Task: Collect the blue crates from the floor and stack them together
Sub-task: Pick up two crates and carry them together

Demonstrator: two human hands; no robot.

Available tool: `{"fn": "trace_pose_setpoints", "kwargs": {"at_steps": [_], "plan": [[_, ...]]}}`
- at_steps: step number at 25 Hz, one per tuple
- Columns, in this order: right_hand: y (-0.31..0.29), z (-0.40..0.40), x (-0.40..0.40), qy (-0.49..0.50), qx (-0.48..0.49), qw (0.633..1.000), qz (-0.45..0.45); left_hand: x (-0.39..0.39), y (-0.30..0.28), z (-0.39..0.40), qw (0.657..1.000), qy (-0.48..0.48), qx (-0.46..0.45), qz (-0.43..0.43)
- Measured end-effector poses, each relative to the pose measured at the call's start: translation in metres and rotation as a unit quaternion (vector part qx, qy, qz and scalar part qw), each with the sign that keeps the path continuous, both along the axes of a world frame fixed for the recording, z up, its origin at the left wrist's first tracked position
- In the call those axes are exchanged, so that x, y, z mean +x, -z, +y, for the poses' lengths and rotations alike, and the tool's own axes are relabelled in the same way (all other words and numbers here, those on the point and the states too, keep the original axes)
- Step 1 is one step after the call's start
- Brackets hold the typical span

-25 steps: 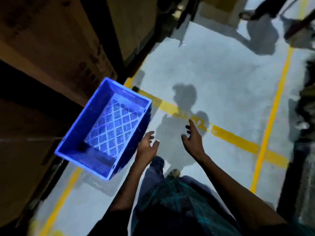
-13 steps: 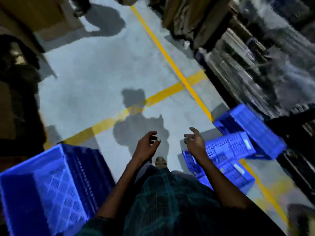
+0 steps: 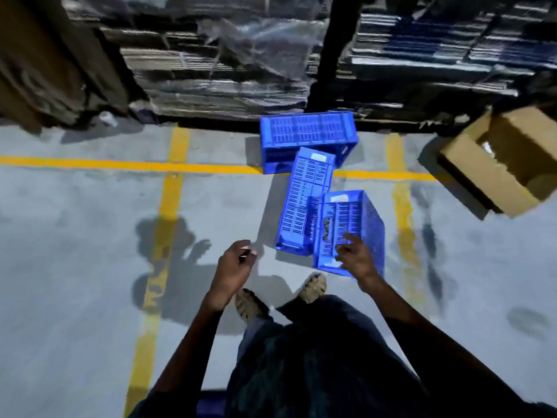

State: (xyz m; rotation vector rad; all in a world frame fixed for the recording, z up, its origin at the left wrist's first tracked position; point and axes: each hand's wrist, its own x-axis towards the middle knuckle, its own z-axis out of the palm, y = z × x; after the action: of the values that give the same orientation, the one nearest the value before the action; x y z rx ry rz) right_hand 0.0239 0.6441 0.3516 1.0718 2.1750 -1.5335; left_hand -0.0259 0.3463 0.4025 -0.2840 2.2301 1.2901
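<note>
On the floor ahead lie three tumbled blue crates; both hands empty, left hand loosely curled, right hand spread over nearest crate; collecting step, next likely gripping its rim.

Three crates lie close together on the floor. The far crate sits by the wrapped stacks. The middle crate lies in front of it, and the near crate is just right of that one. An open box sits far right. The right hand is over the near crate, and the left hand is to its left.
</note>
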Motion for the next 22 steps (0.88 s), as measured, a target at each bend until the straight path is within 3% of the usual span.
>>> {"fn": "trace_pose_setpoints", "kwargs": {"at_steps": [4, 7, 12, 16, 19, 22], "plan": [[0.025, 0.054, 0.022, 0.113, -0.016, 0.993, -0.027, -0.024, 0.016, 0.079, 0.995, 0.097, -0.027, -0.014], [0.045, 0.084, 0.024, 0.110, -0.020, 0.992, -0.053, -0.038, 0.045, 0.138, 0.987, 0.148, -0.033, -0.049], [0.093, 0.124, 0.005, 0.135, -0.010, 0.986, -0.099, -0.062, 0.136, 0.211, 0.978, 0.131, -0.054, -0.155], [0.143, 0.143, -0.018, 0.114, 0.062, 0.985, -0.112, -0.093, 0.229, 0.248, 0.974, 0.091, -0.089, -0.190], [0.187, 0.152, -0.020, 0.076, 0.104, 0.980, -0.151, -0.112, 0.300, 0.271, 0.963, 0.119, -0.123, -0.206], [0.205, 0.149, -0.017, 0.058, 0.169, 0.968, -0.174, -0.117, 0.320, 0.290, 0.957, 0.151, -0.115, -0.219]]}}
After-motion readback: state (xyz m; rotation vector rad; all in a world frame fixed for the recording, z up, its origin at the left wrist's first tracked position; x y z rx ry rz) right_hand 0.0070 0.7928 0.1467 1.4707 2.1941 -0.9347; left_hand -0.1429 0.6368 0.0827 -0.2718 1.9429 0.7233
